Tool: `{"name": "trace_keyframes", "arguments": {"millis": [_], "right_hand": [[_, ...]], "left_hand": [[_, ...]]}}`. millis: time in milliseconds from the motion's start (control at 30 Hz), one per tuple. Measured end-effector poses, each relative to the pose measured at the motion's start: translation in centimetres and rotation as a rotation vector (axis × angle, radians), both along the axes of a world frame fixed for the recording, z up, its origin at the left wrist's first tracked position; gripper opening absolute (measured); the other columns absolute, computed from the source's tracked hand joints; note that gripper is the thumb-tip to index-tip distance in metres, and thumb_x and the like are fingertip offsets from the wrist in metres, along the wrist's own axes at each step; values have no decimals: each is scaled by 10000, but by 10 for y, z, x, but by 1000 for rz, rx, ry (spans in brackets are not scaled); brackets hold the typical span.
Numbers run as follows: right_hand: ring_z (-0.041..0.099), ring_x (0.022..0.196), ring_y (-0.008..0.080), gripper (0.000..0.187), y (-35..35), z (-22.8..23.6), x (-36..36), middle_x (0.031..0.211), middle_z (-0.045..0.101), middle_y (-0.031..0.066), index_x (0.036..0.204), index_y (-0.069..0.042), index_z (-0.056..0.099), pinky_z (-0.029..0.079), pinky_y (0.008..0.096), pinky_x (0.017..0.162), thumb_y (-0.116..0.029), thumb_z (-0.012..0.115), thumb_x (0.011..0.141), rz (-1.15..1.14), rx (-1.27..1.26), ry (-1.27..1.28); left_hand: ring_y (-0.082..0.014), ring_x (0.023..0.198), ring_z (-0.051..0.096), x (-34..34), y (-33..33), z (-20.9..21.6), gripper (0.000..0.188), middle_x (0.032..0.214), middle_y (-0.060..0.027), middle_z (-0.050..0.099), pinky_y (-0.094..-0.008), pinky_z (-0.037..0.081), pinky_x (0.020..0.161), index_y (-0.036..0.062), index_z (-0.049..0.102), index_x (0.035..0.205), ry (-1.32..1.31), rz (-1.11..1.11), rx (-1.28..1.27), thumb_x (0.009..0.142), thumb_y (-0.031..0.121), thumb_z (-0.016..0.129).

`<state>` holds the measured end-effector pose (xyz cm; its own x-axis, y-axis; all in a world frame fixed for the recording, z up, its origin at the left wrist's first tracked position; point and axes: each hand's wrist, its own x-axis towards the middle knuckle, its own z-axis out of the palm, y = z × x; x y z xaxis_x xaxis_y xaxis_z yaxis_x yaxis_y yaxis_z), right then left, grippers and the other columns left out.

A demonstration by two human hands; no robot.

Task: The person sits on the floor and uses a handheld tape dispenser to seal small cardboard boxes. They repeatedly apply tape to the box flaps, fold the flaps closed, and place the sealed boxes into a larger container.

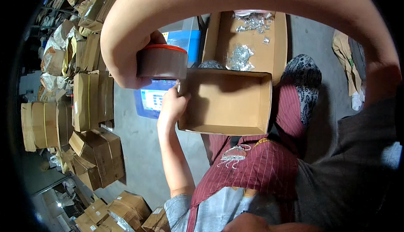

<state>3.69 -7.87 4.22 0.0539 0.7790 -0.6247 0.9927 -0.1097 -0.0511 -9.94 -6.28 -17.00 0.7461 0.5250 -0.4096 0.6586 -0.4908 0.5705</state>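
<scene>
Brown cardboard, head view: shallow open-top rectangular cardboard box (231,110) sits in front of the torso, between the knees, opening facing up at the camera. Inside bare; a shadow falls across its left side and far edge.

Right hand (128,70): arm arcs over the top, fingers and thumb clamped around a wide greyish-brown roll of packing tape with a red rim (162,66). Roll is just beyond the box's far left corner.

Left hand (174,103): at the box's left edge, near that same corner, fingers bent, something glossy at the fingertips. Can't tell whether it's pinching the wall or just pressing.

Beyond the far edge: larger tan cardboard tray (280,53) on the grey concrete floor (139,156), with shiny clear plastic pieces (240,57) heaped near its close end, more toward its far end. Blue-framed lit screen (153,97) beside the left hand, partly hidden by the roll. Black-and-white patterned shoe (303,80) right of the tray. Taped brown cartons (103,158) stacked along the floor's left side.
</scene>
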Motion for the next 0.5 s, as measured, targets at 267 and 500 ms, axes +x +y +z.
{"name": "trace_keyframes", "arguments": {"millis": [267,500], "right_hand": [[717,770,312,407,-95,-11,43,897,727,194,997,19,758,572,432,657,-273,680,725,-233,98,169],[733,793,349,507,-158,-59,47,854,723,227,1164,2,685,593,428,738,-224,696,711,-108,574,364]], "left_hand": [[-238,1025,637,23,-7,-20,345,1097,-174,719,-369,469,929,-59,656,1170,-73,-57,-107,869,108,671],[-383,1011,673,-3,-11,-21,522,1020,-275,703,-424,511,868,-46,569,1319,-61,-29,79,904,254,665]]}}
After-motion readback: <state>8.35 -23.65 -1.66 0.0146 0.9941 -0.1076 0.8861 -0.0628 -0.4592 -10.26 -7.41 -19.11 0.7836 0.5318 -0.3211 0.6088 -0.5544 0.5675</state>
